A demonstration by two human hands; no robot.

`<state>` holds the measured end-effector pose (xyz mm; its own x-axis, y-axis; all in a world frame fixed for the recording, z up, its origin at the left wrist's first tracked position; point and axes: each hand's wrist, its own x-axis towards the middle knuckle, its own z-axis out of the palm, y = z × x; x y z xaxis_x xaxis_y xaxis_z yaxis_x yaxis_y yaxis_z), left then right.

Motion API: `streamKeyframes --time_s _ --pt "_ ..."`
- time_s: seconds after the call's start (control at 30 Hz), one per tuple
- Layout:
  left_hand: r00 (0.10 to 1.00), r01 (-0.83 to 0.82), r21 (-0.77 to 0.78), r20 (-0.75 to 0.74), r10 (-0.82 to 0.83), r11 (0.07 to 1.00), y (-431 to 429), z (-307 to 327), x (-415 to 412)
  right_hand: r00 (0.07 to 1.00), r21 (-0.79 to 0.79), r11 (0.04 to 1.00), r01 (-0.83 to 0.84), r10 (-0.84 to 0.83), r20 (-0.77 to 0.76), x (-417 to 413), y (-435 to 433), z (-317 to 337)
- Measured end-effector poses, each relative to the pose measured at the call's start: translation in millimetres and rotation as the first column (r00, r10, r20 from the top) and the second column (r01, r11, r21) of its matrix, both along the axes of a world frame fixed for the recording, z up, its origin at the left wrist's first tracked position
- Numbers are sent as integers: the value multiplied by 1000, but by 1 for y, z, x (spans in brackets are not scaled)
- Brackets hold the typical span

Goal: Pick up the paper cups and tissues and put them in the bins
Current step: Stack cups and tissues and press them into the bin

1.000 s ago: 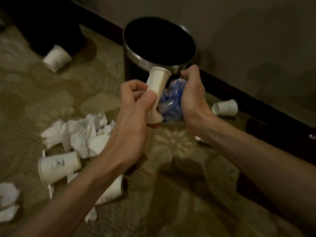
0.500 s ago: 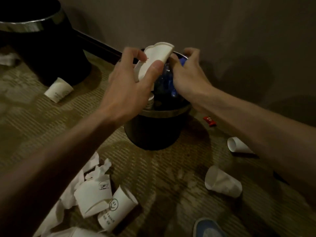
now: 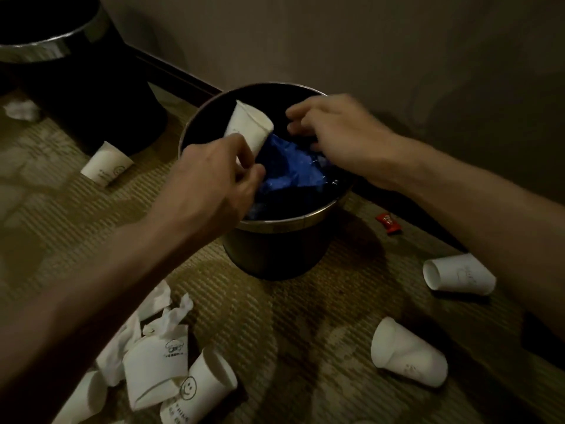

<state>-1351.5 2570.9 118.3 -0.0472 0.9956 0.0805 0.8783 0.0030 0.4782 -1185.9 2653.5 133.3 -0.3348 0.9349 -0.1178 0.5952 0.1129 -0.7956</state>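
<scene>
White crumpled tissues (image 3: 159,313) and a smiley-printed white paper cup (image 3: 201,384) lie nearest on the patterned carpet (image 3: 290,347). Beyond them, the left hand (image 3: 211,175) pinches a tilted white paper cup (image 3: 249,127) inside the rim of the round black metal-rimmed bin (image 3: 275,228). The right hand (image 3: 339,130) curls over crumpled blue plastic (image 3: 290,166) inside the bin, and I cannot tell whether it grips it.

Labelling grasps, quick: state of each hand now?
Left hand: pinching the paper cup over the bin.
Right hand: blurred above the blue plastic; cannot tell.
</scene>
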Motion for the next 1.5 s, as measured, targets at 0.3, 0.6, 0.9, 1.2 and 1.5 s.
streamKeyframes --time_s 0.3,0.6,0.9,1.2,1.5 --pt "873 258 370 306 -379 892 -75 -6 91 627 135 661 738 -598 -499 59 -90 -63" --pt "889 382 -501 428 -161 776 -116 -159 150 676 -25 716 697 -646 354 126 -221 -172" --pt "790 358 -480 613 15 801 -132 -199 152 721 -316 648 692 -628 291 132 -218 -184" --pt "553 1 -562 689 468 827 -113 -188 161 766 -563 605 563 -639 79 108 -215 -179" --pt "420 55 -602 738 528 797 -93 -176 152 266 -753 132 644 -962 60 182 -139 -162"
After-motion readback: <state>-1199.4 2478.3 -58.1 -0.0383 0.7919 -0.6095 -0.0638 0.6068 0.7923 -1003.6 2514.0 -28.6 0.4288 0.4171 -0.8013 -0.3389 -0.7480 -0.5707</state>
